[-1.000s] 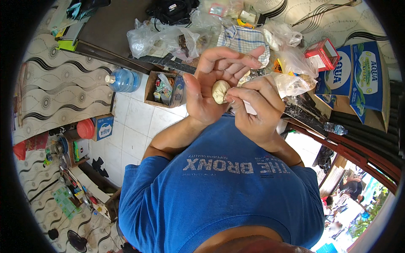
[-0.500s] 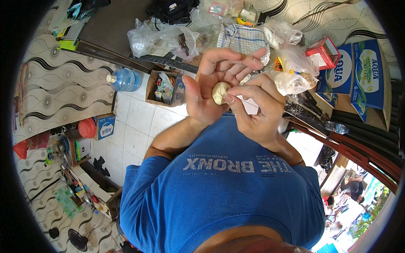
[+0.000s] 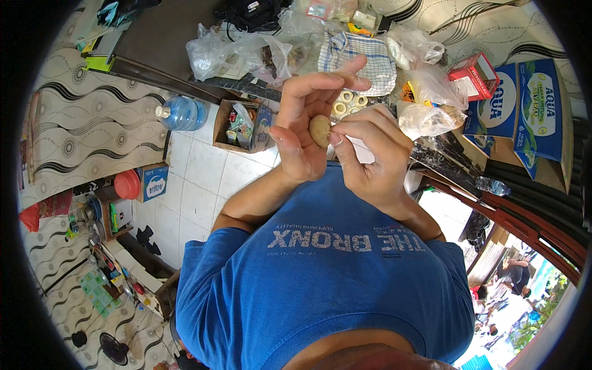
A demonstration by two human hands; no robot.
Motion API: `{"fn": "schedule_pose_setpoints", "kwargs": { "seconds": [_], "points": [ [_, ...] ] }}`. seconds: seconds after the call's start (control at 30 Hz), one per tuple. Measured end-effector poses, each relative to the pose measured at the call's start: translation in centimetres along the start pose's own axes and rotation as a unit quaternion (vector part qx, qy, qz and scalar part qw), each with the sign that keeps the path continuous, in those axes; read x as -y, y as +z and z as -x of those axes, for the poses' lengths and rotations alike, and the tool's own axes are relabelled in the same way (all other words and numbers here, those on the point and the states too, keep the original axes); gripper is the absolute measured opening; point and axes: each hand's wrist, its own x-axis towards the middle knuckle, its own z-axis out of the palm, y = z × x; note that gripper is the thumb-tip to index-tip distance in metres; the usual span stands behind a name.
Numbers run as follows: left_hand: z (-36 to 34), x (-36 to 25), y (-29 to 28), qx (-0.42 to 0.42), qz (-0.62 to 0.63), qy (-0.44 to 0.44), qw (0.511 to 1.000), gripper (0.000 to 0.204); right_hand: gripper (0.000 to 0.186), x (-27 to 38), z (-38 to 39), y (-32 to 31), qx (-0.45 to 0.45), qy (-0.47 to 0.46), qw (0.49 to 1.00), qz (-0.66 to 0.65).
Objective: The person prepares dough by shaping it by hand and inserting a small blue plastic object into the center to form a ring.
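Observation:
A small ball of pale dough (image 3: 319,131) rests against the fingers and palm of my left hand (image 3: 302,123), which is cupped around it with the thumb standing apart. My right hand (image 3: 376,151) pinches the ball's right edge between thumb and forefinger, its other fingers curled. Flour-like white dust shows on my fingers. Just beyond the hands, several pale ring-shaped pieces (image 3: 347,97) lie close together on the table, partly hidden by my right hand. A blue-and-white checked cloth (image 3: 364,58) lies behind them.
Clear plastic bags (image 3: 237,58) crowd the table, with a red box (image 3: 473,77) and large blue cartons (image 3: 536,117) at right. On the tiled floor at left stand a blue water jug (image 3: 185,114) and a box of wrappers (image 3: 243,126). A doorway opens at lower right.
My left hand has turned, its fingers folding further over, and shifted slightly left. The dough ball has rotated between the hands. More of the ring-shaped pieces behind now shows.

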Motion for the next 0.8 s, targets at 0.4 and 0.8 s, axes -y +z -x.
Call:
{"fn": "schedule_pose_setpoints", "kwargs": {
  "seconds": [0.4, 0.8],
  "points": [
    [-0.6, 1.1, -0.6, -0.022, -0.124, 0.091, 0.988, 0.085, 0.014, -0.4, 0.0, 0.5, -0.020, 0.014, 0.999, -0.035],
    [-0.6, 1.5, -1.3, -0.002, -0.059, 0.166, 0.984, 0.086, 0.010, -1.3, -0.2, 0.4, 0.071, 0.193, 0.955, -0.216]
  ]
}}
